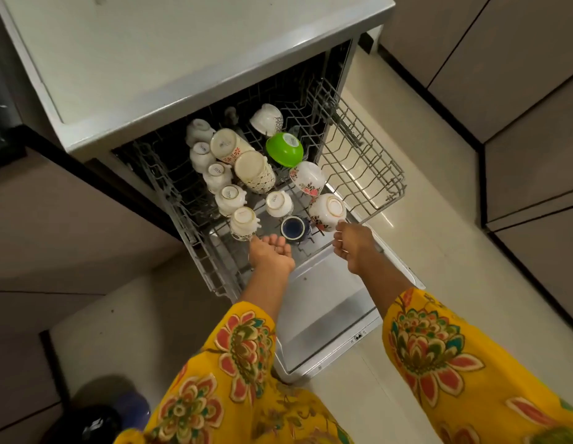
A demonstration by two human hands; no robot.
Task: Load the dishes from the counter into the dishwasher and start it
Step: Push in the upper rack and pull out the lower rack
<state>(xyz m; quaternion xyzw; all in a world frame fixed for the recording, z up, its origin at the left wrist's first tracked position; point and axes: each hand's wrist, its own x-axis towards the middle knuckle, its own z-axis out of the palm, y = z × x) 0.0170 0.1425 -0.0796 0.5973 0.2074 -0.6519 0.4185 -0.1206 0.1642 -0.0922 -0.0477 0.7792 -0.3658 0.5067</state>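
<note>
Over the lowered dishwasher door [326, 318], smooth grey metal, a wire upper rack [358, 161] stands pulled out, its thin grid mostly bare on the right. Glazed ceramic cups sit inverted on it: a row of white cups [214, 174] along the left, two cream patterned mugs [246, 161] lying tilted, a glossy green bowl [284, 149], a floral bowl [307, 177], a dark blue cup [293, 228] near the front. Left hand [270, 254] has its grip curled under the rack's front edge beside a gold-rimmed cup [244, 223]. Right hand [354, 243] likewise grasps the front rail, touching a round floral bowl [328, 211]. Pale polished floor tiles [439, 251]; grey matte cabinets [519, 91]; flat white dishwasher top [182, 52].
</note>
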